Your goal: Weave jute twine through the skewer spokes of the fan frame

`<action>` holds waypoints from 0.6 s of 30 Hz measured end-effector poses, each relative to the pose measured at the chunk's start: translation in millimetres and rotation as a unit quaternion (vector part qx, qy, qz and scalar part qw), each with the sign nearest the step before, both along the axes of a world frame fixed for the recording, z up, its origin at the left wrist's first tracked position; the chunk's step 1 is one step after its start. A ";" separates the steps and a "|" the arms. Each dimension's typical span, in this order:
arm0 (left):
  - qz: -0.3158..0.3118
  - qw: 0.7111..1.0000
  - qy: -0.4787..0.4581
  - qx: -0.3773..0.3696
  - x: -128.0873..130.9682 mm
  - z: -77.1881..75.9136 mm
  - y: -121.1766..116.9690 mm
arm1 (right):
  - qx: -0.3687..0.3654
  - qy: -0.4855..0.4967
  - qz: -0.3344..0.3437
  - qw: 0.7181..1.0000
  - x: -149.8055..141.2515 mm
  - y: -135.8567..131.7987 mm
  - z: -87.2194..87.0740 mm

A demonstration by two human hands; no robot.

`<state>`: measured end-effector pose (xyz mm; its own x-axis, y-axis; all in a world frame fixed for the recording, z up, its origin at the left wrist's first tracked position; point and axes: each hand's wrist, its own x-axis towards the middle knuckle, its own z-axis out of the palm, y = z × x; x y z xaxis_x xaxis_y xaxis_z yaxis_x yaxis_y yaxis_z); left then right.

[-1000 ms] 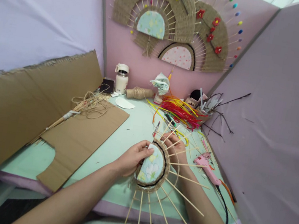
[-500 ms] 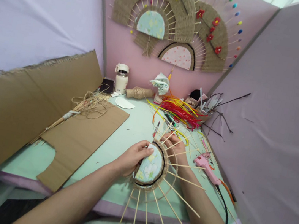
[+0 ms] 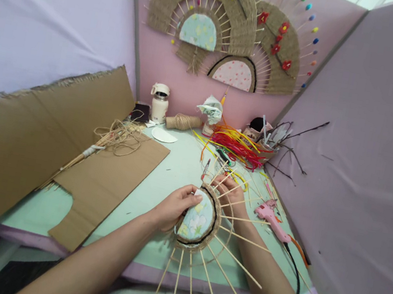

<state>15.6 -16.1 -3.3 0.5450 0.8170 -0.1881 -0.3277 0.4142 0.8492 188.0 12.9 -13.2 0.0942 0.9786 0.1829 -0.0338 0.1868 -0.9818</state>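
Observation:
A half-round piece (image 3: pixel 197 220) with pale blue floral fabric, a black curved line and a twine-wrapped rim is held up over the near part of the table. Thin wooden sticks fan out from its curved edge. My left hand (image 3: pixel 177 206) grips its straight side, thumb on the fabric, the other fingers mostly behind. Behind the upper sticks, my right hand (image 3: pixel 229 193) has its fingers bent together near the rim. A strand of twine (image 3: pixel 231 224) arcs across the sticks towards that hand; the sticks partly hide what the fingertips hold.
Cardboard sheets (image 3: pixel 115 178) lie left, with a stick bundle and loose twine on top. A pink glue gun (image 3: pixel 273 220) rests at right. Behind are red and yellow pipe cleaners (image 3: pixel 238 147), a twine roll (image 3: pixel 182 122) and a white flask (image 3: pixel 159 103). Finished fans (image 3: pixel 206 7) hang on the back wall.
The half-round piece and both hands stay almost in place. The lower sticks have shifted very slightly left, and the right fingers have moved a little.

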 end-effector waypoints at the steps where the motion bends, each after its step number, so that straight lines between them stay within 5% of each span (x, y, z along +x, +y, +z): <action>1: 0.000 1.000 0.000 0.000 0.0 0.5 0.0 | 0.005 -0.002 0.002 1.000 0.4 0.0 -0.2; 18: -0.007 1.000 -0.017 0.016 -0.1 -3.0 -0.3 | 0.009 0.050 0.014 0.999 -0.4 -3.1 -3.4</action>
<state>15.5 -16.4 -6.3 0.5619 0.8148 -0.1426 -0.3518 0.3914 0.8503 187.7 9.8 -16.6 0.0846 0.9777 0.1924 -0.1367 0.2026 -0.9697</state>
